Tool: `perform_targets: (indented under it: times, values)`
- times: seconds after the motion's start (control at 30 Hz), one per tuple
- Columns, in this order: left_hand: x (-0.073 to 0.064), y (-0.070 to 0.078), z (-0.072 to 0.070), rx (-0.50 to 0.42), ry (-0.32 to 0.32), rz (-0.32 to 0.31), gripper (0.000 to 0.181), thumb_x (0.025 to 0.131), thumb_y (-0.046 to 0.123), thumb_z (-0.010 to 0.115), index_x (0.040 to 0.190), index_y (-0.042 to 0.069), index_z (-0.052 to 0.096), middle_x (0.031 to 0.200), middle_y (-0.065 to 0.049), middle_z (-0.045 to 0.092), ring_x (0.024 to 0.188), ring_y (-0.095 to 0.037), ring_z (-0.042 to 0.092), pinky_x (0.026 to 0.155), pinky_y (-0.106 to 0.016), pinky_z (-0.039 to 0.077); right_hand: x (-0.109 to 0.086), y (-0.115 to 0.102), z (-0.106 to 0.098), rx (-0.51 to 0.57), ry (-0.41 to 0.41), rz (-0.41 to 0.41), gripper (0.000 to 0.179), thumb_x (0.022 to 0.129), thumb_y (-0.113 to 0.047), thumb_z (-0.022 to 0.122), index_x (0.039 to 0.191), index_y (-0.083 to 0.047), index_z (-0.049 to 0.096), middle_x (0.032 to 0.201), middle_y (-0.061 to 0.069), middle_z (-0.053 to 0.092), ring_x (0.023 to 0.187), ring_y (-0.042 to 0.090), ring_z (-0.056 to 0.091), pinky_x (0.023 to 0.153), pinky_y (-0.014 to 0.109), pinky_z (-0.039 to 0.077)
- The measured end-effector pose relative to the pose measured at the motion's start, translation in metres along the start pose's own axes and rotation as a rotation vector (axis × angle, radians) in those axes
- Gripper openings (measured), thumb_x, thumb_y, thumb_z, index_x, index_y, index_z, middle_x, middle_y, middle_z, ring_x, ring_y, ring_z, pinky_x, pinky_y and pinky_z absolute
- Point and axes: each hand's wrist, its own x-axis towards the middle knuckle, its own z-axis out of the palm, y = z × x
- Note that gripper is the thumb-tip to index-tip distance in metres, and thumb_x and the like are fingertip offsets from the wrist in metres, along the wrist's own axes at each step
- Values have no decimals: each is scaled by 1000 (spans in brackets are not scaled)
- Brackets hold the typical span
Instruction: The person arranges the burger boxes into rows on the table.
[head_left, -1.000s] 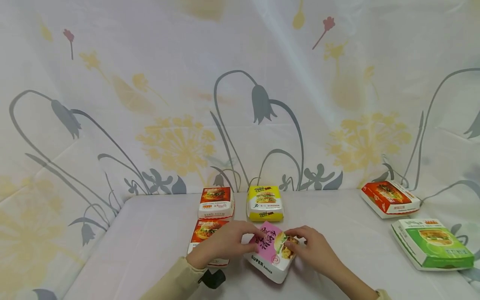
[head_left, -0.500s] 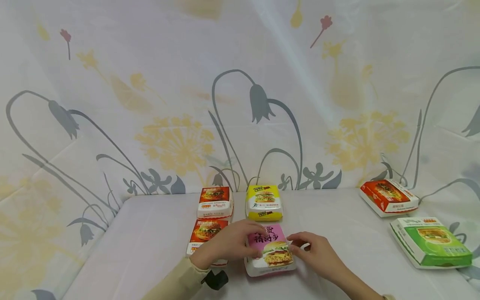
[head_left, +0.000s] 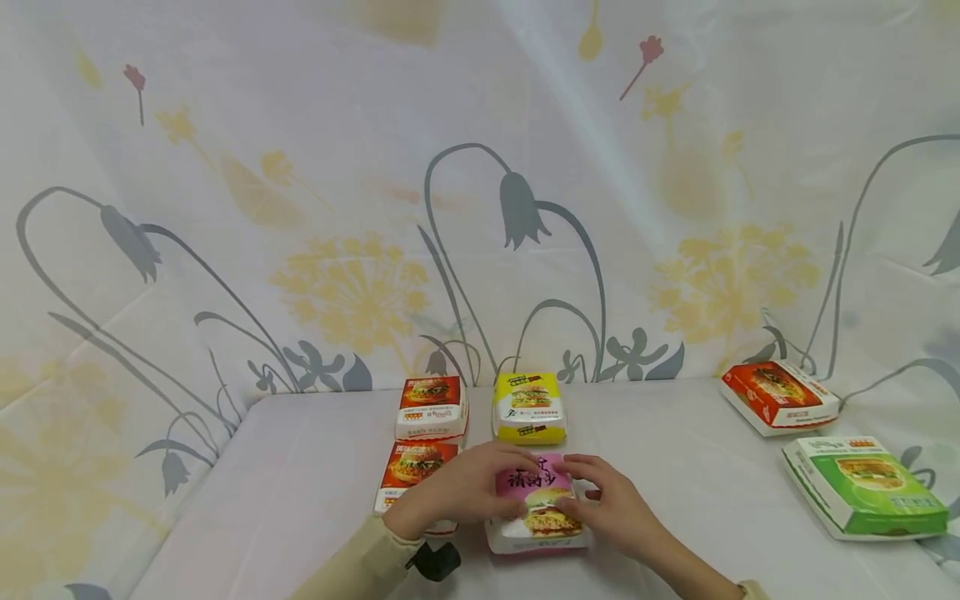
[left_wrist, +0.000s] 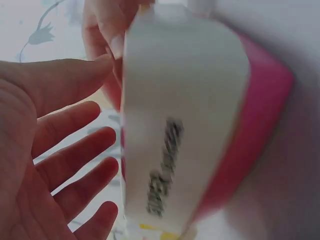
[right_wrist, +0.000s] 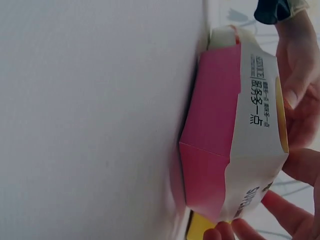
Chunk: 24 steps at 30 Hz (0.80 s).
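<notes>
A pink and white burger box [head_left: 543,535] stands on the table at front centre in the head view, its burger picture upward. My left hand [head_left: 468,490] lies over its left part. The left wrist view shows that hand's thumb [left_wrist: 75,80] and spread fingers [left_wrist: 82,147] with tips right at the lid. My right hand [head_left: 611,504] holds the back right corner, thumb on the lid. In the right wrist view, its fingers [right_wrist: 287,212] bend around the far side. A yellow burger box [head_left: 529,408] sits just behind the pink one.
Two red and white burger boxes, a rear one [head_left: 431,408] and a nearer one [head_left: 411,471], line up on the left, the nearer partly hidden by my left hand. Far right are another red box [head_left: 780,396] and a green box [head_left: 866,487]. A flowered curtain [head_left: 480,208] hangs behind.
The pink box has turned from a slant until nearly square, right behind it the yellow box. My right hand has shifted left, farther over its corner. The left hand stays over the lid.
</notes>
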Motion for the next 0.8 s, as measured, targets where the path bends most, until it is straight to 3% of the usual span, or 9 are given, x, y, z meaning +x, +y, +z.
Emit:
perform_targets:
  times: [0.2,0.47,0.6,0.8]
  values:
    - [10,9,4,-9,-16,108,42,90,34,74,129,19,67,134,10,60,125,-5,52,104,-30,42,-1,-3,4,-15,50,35,44,84,-32,80,122,-11,69,132,7,58,123,33,54,88,45,55]
    - [12,9,7,9,-36,68,40,89,32,76,127,21,68,131,11,61,123,-5,53,104,-31,42,-5,1,-3,3,44,30,44,85,-25,80,124,-11,66,128,8,61,112,29,60,87,44,55]
    - [11,8,7,32,-58,50,40,91,36,73,128,21,67,134,9,60,126,-7,51,106,-33,41,-3,6,-23,-22,71,81,41,89,-21,76,127,-10,65,128,9,63,112,27,61,88,41,55]
    - [12,10,7,35,-81,42,42,91,37,73,129,21,67,136,10,58,129,-8,49,108,-32,40,9,20,-83,-54,131,95,44,96,-23,68,134,-3,60,132,19,61,117,35,59,91,46,53]
